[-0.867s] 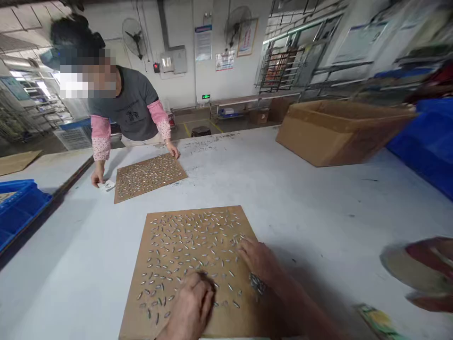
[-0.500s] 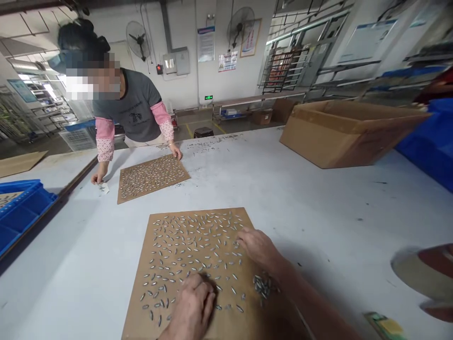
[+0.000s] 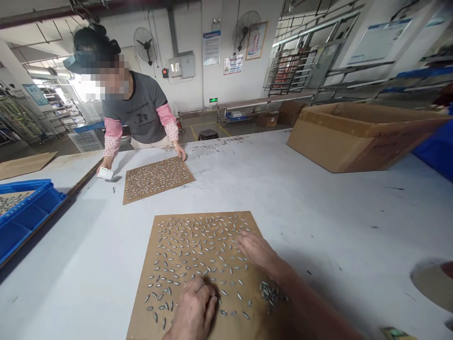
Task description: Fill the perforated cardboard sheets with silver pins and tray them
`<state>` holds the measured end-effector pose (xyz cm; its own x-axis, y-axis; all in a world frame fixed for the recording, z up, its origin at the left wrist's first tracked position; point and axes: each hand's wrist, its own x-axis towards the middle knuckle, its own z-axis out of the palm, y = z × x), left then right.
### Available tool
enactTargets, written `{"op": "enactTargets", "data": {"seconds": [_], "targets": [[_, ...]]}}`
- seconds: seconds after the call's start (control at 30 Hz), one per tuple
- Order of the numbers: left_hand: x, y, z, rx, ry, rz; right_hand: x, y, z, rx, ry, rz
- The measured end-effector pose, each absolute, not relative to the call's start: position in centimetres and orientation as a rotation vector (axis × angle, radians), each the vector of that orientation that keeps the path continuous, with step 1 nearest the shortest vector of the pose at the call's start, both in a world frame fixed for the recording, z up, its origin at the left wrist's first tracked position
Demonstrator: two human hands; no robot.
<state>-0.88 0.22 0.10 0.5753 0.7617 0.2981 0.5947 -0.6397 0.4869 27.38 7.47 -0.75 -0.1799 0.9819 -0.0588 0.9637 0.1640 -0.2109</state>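
Observation:
A brown cardboard sheet (image 3: 141,302) lies in front of me, covered with many small silvery spindle-shaped pieces spread apart. A heap of the same pieces (image 3: 272,293) sits on its right part, beside my right forearm. My left hand (image 3: 196,304) rests low over the middle of the sheet, fingers curled; what they hold, if anything, is hidden. Near the upper right edge of the sheet is my right hand (image 3: 253,248), its fingers bent down together at the pieces; their tips are too small to make out.
Across the table (image 3: 226,189) a person (image 3: 141,113) touches a second sheet of pieces (image 3: 155,178) and holds a white card (image 3: 105,173). A blue crate (image 3: 35,208) stands left, a cardboard box (image 3: 354,137) back right. A round object (image 3: 430,283) is at the right edge.
The view has shifted slightly, moving the scene rightward. The person opposite has lifted the white card from the table. My hands stay in nearly the same places over the sheet.

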Motion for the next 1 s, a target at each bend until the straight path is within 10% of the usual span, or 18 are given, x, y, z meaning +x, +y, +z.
{"op": "enactTargets", "data": {"seconds": [1.0], "targets": [[-1.5, 0.8, -2.7, 2.526, 1.113, 0.73, 28.0, 10.3, -0.1, -2.157, -1.976, 0.629]]}}
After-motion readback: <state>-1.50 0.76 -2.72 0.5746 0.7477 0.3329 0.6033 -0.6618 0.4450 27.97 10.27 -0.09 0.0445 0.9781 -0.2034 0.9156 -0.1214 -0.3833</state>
